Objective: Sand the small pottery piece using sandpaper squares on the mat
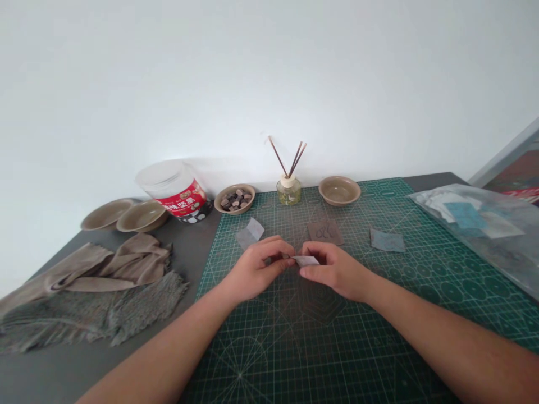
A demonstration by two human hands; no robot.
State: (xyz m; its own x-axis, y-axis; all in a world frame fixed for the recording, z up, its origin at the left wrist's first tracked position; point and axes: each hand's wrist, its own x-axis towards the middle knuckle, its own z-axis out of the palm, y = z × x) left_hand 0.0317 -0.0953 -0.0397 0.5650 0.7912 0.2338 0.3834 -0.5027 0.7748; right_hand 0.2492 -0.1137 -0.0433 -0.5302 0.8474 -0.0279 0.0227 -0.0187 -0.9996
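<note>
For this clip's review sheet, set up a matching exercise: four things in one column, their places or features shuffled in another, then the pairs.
1. Small pale sheet
2. Reed diffuser
3. Clear plastic bag
4. Plastic tub

A. Near the cutting mat's far edge
B. Wears a red label
C. Between left hand and right hand
D. At the right, blue and white pieces inside

Pairs: 1-C, 2-A, 3-D, 4-B

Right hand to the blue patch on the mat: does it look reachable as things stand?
Probably yes: the blue patch lies flat on the mat, with nothing visible covering it. However, the right hand is pinching a small pale piece, which might hinder picking it up.
</note>
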